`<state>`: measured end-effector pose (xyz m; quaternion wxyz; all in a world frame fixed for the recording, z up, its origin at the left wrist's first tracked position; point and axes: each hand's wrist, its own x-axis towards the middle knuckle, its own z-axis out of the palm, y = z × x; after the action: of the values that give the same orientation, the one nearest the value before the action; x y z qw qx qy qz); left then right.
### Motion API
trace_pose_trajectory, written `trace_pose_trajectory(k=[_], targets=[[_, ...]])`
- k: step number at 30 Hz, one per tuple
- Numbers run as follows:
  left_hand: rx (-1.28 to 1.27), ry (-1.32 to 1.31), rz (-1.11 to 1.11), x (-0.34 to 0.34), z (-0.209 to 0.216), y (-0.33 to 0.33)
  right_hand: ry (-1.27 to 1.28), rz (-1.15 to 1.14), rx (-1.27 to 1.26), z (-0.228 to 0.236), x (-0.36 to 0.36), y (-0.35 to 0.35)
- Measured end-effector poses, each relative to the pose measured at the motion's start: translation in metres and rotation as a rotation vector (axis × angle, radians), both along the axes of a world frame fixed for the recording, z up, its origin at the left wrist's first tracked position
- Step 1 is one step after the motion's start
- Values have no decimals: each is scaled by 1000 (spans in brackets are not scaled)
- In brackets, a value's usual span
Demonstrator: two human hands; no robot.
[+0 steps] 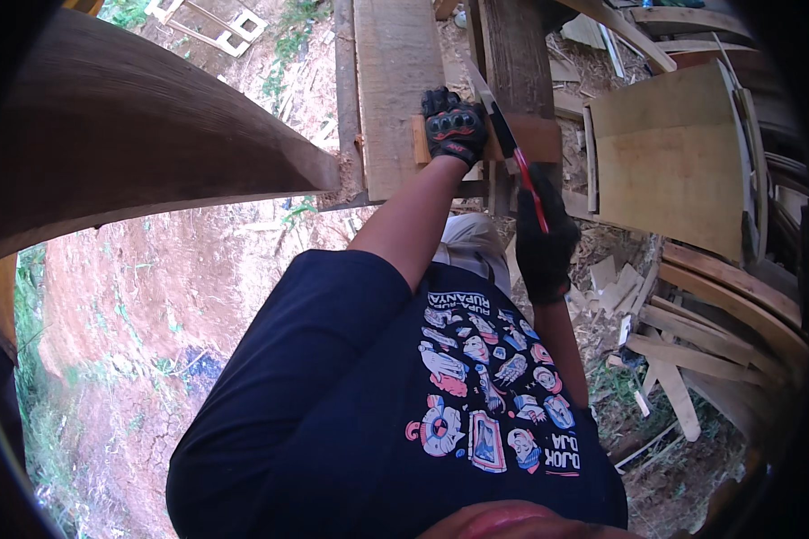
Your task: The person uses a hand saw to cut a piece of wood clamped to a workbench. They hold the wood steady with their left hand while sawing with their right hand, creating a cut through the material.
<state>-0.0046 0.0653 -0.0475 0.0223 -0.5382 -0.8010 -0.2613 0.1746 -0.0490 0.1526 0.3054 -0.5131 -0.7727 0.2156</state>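
Note:
My left hand (454, 128), in a black padded glove, is closed over a short reddish-brown piece of wood (537, 141) that lies crosswise on the bench planks. The wood's left end shows beside the glove; its middle is hidden under it. My right hand (546, 241), also black-gloved, grips a handsaw (503, 135) by its red and black handle. The saw slants up and to the left, its blade passing just right of my left hand, across the wood. Whether its teeth are in a cut, I cannot tell.
The bench has a pale wide plank (395, 99) and a darker plank (517, 58), with a gap between them. A big curved timber (153, 135) juts in from the left. Plywood sheets (670, 153) and piled boards (719, 314) stand right. A small wooden frame (208, 25) lies on the ground.

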Motion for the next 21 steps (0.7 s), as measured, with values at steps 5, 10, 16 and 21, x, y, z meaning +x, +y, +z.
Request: trace_pose_trajectory(k=[5,10,16,21], targets=[[41,-7,6,8,15,5,-57,-99,-59,50,17,-45],[-1,-50,-44,-9,21,-1,253,-280,-378,65,4,-42],[78,-359,-219,-28,35,-2,161,-136,-93,6,8,-10],[-285,-167,-646,-59,48,-23,253,-209,-339,-2,6,-9]])
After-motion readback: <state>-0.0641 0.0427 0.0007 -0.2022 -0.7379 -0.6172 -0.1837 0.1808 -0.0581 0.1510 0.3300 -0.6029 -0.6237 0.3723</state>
